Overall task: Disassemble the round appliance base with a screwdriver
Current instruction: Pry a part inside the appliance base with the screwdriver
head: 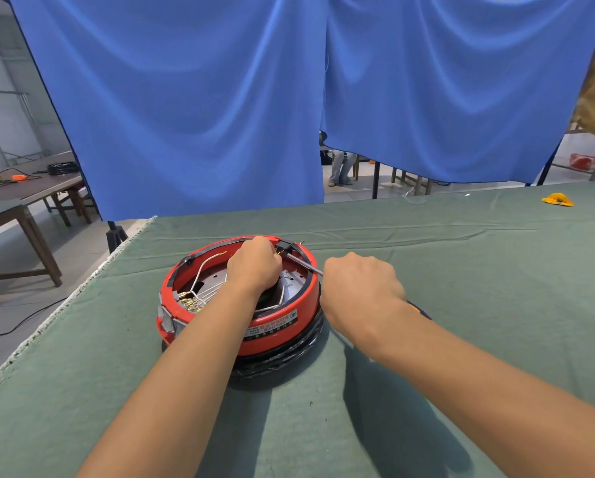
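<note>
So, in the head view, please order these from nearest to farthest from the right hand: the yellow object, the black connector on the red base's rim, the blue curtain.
1. Black connector: just left of the right hand, at the screwdriver's tip.
2. Yellow object: far right on the green cloth.
3. Blue curtain: behind the table.

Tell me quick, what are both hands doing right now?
Left hand: fingers curled inside the red appliance base; what it grips is hidden.
Right hand: closed around the screwdriver.
</note>
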Tool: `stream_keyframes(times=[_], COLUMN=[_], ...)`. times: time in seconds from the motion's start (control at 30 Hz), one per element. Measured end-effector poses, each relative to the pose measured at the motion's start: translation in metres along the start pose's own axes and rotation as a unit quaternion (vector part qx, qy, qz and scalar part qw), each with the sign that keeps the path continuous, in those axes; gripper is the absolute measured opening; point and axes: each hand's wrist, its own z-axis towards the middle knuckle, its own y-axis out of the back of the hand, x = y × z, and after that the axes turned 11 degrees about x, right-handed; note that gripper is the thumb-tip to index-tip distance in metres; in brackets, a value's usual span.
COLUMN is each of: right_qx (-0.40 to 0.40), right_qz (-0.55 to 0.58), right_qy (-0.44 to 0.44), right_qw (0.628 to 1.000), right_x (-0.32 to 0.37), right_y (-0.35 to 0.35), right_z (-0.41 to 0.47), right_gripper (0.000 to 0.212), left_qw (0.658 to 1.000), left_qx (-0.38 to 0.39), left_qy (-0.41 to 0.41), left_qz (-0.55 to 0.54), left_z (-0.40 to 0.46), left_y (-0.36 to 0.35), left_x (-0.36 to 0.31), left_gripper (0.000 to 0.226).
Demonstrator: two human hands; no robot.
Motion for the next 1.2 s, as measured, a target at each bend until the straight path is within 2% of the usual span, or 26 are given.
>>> stream_keyframes(times=[0.27,0.37,0.83,1.2], right_qx=[0.017,0.008,0.008,-0.040], right_qz=[0.000,-0.005,0.007,-0.029], right_qy=[0.006,0.013,0.013,0.030], right_qw=[1.000,1.000,1.000,0.998], right_x=[0.002,0.000,0.004,-0.030], right_y=[0.004,0.006,0.002,0.004], right_z=[0.000,-0.001,0.001,0.016], right_gripper=[0.020,0.010,0.014,0.016], left_qw=[1.000,1.000,1.000,1.000], left_qx=[0.001,0.000,0.001,0.005], left_qy=[-0.002,-0.002,0.000,0.002], left_qz=[-0.003,-0.003,0.000,0.001], left_z=[0.000,0.000,0.000,-0.001], left_y=[0.000,0.000,0.000,0.002], left_x=[0.000,0.000,-0.001,0.000], left_gripper=[0.023,0.022,0.021,0.021])
